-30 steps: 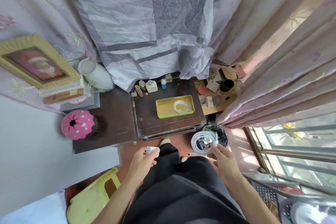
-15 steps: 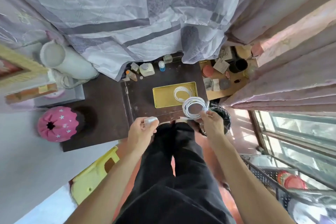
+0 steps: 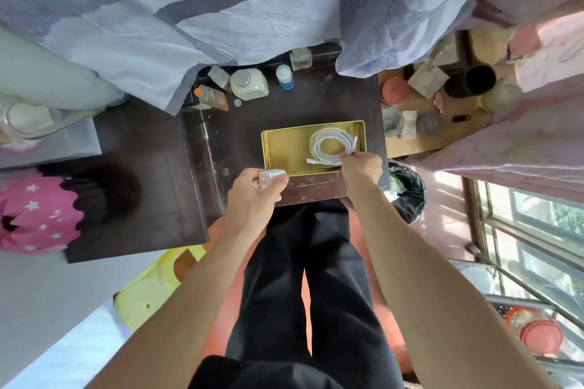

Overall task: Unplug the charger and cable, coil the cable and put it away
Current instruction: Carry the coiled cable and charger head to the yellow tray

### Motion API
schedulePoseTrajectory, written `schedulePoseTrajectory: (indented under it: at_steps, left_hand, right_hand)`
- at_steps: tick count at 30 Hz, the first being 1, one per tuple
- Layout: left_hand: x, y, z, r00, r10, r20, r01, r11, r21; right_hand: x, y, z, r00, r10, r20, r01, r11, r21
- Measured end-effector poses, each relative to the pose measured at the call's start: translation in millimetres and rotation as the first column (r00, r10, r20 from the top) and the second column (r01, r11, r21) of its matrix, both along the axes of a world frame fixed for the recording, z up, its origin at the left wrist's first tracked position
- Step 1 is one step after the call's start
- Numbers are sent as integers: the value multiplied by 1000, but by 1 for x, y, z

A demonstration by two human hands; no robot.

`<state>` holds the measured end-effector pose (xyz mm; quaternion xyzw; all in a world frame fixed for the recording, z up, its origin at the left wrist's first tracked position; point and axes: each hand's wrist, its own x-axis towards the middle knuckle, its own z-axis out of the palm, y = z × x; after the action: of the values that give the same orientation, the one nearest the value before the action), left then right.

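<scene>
Nearest the camera, black trousers are seen from above, with two bare forearms stretched forward on either side of them. To the near left, a yellow plastic stool is partly hidden under the left forearm. The white charger is gripped in the left hand, the fingers being curled round it, and it is held over the near edge of the dark wooden table, just to the near left of the yellow tin tray. A fold of the coiled white cable is pinched between the thumb and fingers of the right hand at the coil's near right side. The coil is seen within the right half of the tray, one connector end being pointed left along its near side; whether the coil rests fully on the tray floor cannot be told. To the right of the table, by the right wrist, a bin lined with a black bag is seen on the floor. At the left edge, a pink star-patterned object is seen. Along the far side of the table, a white jar, a blue-based bottle and an orange-capped bottle are ranged. Farther right, a lower tan surface is crowded with small containers, a black cup among them. Beyond, a grey patchwork sheet is draped over the table's far edge.
</scene>
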<state>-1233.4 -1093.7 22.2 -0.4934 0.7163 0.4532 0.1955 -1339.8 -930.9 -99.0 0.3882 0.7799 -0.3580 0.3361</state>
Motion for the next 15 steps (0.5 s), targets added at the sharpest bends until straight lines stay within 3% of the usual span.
schedulePoseTrajectory:
  at_steps: [15]
  left_hand:
    - [-18, 5, -22, 1000, 20, 22, -18, 994, -108]
  right_hand:
    - [0, -3, -5, 951, 309, 1, -303, 933, 194]
